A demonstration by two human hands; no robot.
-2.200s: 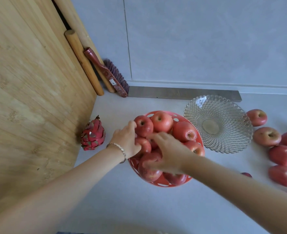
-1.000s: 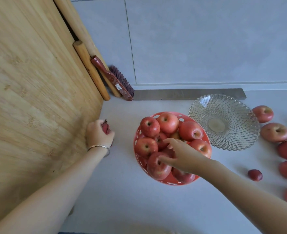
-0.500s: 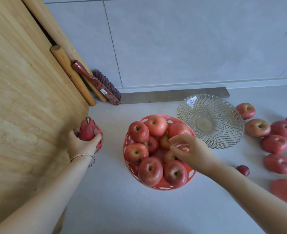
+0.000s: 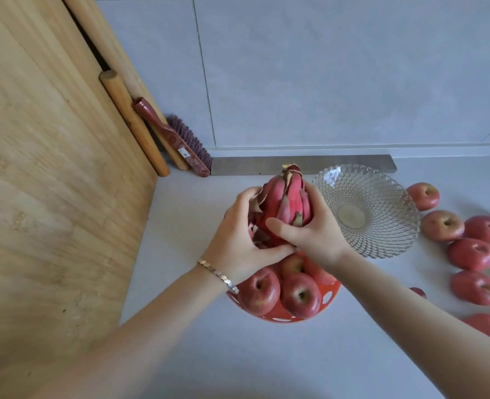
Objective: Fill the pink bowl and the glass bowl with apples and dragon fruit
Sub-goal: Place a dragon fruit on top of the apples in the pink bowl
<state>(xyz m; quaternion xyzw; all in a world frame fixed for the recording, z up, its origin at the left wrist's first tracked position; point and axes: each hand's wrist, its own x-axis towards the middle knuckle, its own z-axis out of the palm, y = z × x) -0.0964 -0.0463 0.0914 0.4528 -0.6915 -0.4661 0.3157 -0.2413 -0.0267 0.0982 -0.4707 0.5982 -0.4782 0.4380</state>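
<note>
Gripping the dragon fruit (image 4: 290, 203) upright in left hand (image 4: 238, 240) and right hand (image 4: 315, 234), over the pink bowl (image 4: 281, 319) of apples (image 4: 300, 296). Beside that, a glass bowl (image 4: 387, 234).

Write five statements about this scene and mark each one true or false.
1. The left hand and right hand both grip the dragon fruit over the pink bowl. True.
2. Loose apples lie on the counter right of the glass bowl. True.
3. The glass bowl is full of fruit. False: it is empty.
4. The pink bowl is empty. False: apples fill it.
5. The left wrist is bare. False: it wears a bracelet.
</note>
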